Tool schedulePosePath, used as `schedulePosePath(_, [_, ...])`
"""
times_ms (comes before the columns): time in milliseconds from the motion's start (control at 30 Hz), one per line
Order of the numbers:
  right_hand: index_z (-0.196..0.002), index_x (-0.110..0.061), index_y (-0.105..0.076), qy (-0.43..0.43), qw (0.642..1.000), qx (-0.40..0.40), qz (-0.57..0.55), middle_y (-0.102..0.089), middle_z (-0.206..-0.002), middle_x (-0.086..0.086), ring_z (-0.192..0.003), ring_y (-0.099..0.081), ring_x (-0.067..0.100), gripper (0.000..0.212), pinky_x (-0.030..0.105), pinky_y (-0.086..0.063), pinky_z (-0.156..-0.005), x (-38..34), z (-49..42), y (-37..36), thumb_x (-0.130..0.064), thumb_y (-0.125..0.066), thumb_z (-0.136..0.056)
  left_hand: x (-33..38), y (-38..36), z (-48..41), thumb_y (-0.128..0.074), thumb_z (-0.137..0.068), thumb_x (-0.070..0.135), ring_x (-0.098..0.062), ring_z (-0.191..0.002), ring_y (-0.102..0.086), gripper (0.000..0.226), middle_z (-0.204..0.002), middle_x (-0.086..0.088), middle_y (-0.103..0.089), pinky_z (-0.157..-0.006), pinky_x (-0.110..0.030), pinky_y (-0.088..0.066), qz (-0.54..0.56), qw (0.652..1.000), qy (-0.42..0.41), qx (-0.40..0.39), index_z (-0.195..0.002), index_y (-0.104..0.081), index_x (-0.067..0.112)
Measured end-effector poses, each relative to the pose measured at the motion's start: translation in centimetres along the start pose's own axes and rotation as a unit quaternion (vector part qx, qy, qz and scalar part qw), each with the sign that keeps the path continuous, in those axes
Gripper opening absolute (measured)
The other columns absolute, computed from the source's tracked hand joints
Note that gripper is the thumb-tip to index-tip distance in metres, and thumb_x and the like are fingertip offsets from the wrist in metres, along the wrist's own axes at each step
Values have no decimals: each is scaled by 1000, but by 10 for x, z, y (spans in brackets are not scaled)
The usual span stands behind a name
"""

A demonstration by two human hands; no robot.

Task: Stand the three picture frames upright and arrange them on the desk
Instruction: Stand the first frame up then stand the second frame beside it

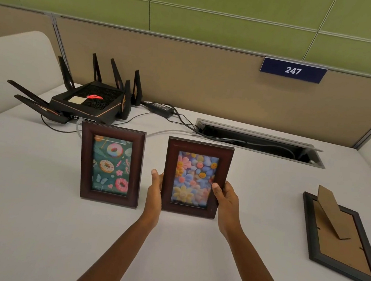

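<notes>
A dark brown frame with a doughnut picture (110,165) stands upright on the white desk (22,202), left of centre. Beside it on the right stands a matching brown frame with a flower picture (195,178), upright and facing me. My left hand (155,192) grips its lower left edge and my right hand (225,197) grips its lower right edge. A black frame (341,241) lies face down at the right, its cardboard back up and its brown stand flap raised.
A black router (89,101) with several antennas sits at the back left, its cables and a power brick (161,108) running to an open cable slot (258,141) in the desk. A beige partition with a "247" sign (293,70) closes the back.
</notes>
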State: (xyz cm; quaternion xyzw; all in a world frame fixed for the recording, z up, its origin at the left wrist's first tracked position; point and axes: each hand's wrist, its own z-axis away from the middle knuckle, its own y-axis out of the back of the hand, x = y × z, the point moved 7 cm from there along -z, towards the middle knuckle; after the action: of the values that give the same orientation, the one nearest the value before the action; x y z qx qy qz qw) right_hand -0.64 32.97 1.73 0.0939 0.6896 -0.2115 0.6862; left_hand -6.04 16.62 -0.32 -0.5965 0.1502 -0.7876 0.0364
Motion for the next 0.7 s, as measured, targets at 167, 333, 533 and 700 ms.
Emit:
schedulePosePath(167, [-101,-23,-52,-10,1000,-1,10,-62,-100,-4,-87,-63,14,12,14,-55,-63,3,-1,0,-20,-44,-92,-7,1,6,-11,-96,44,-26,-127,-45,58,-140,-12,-46,-103,-32,-36,-37,999,5,12,-138,-36,12])
schedulePosePath(333, [-105,-19,-51,-15,1000,-17,17,-62,-98,-4,-84,-63,10,15,13,-55,-62,4,1,-2,-20,-45,-92,-7,3,11,-12,-96,42,-29,-129,-44,57,-140,-13,-47,-103,-34,-36,-58,998,5,20,-137,-36,11])
schedulePosePath(533, [-105,-18,-51,-18,999,-10,47,-61,-98,-3,-82,-63,8,15,12,-54,-61,5,4,0,-23,-46,-92,13,0,28,-26,-98,28,-23,-140,-28,49,-152,-10,-27,-112,-39,-32,-211,964,-135,87,-144,-18,14])
schedulePosePath(700, [-116,-13,-49,-17,994,0,104,-58,-107,-1,-93,-60,14,28,12,-53,-62,11,10,5,-25,-47,-91,33,-16,51,-21,-90,53,-26,-143,-16,70,-155,-14,-17,-116,-42,-23,-403,869,-262,120,-144,-12,10])
